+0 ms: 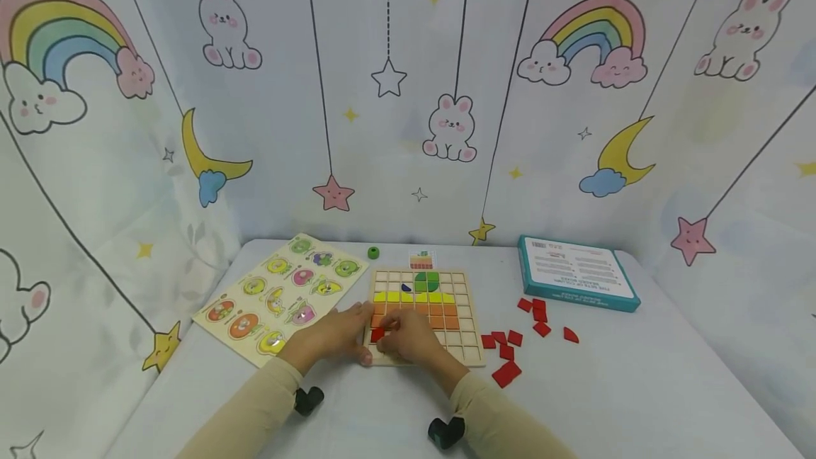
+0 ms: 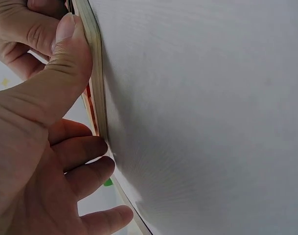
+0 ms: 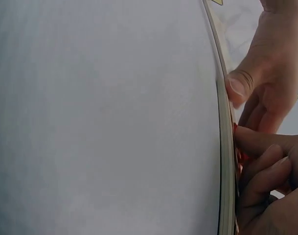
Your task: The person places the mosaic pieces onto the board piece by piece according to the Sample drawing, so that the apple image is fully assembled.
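Note:
A wooden grid board (image 1: 470,337) lies flat on the table with yellow tiles (image 1: 440,298), orange tiles (image 1: 446,321), green pieces (image 1: 426,282) and a small blue piece (image 1: 406,287) on it. My left hand (image 1: 334,333) rests against the board's near left corner; its thumb touches the edge (image 2: 97,63) and its fingers are loosely extended along the side. My right hand (image 1: 413,337) is over the lower left squares, fingers curled, with fingertips at a red square tile (image 1: 377,335). In the right wrist view, red (image 3: 235,127) shows under a fingertip; most of the tile there is hidden.
Loose red pieces (image 1: 506,374) are scattered right of the board. A teal box (image 1: 580,275) lies behind them. To the left is a fruit puzzle board (image 1: 255,307). A small picture card (image 1: 422,259) and a green ring-shaped piece (image 1: 373,253) are behind the grid.

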`<state>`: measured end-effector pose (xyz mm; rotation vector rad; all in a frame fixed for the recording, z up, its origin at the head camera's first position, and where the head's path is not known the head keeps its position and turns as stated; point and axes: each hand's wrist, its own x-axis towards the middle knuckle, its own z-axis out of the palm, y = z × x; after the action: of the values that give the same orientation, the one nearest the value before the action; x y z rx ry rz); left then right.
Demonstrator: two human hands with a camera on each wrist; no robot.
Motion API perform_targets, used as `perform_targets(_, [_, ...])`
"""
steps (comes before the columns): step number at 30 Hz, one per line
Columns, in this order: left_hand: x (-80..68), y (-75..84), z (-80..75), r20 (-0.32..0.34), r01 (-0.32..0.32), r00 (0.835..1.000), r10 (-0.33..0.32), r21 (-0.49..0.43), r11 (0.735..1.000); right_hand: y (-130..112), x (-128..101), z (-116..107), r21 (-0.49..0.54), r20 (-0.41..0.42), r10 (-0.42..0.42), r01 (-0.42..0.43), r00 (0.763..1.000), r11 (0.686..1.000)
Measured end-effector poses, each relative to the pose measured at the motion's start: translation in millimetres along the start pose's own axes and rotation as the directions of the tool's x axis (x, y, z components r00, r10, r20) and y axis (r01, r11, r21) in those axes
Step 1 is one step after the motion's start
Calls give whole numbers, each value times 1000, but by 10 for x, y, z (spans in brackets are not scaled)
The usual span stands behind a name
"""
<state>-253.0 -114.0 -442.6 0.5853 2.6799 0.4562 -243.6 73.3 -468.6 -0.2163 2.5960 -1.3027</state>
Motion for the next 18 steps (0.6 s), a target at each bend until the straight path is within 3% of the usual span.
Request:
perform_targets(6, [3, -29, 40, -1, -13, 1000, 13, 10, 1000, -21, -18, 51, -48, -20, 4, -5, 1000, 999])
perform_targets(10, [11, -32, 43, 3, -23, 1000, 23, 16, 1000, 8, -78, -66, -10, -25, 28, -28, 999, 1000])
perform_targets(14, [13, -23, 35, 0, -23, 1000, 23, 15, 1000, 171, -210, -433, 132, -56, 56, -48, 997, 990])
perform_targets(16, [12, -18, 30, -2, -18, 1000, 18, 13, 1000, 319, -305, -695, 231, -96, 89, -65, 991, 971])
perform_targets(18, [11, -18, 26, -2, -13, 1000, 13, 8, 1000, 501, -423, -985, 352, -136, 161, -104, 978, 930])
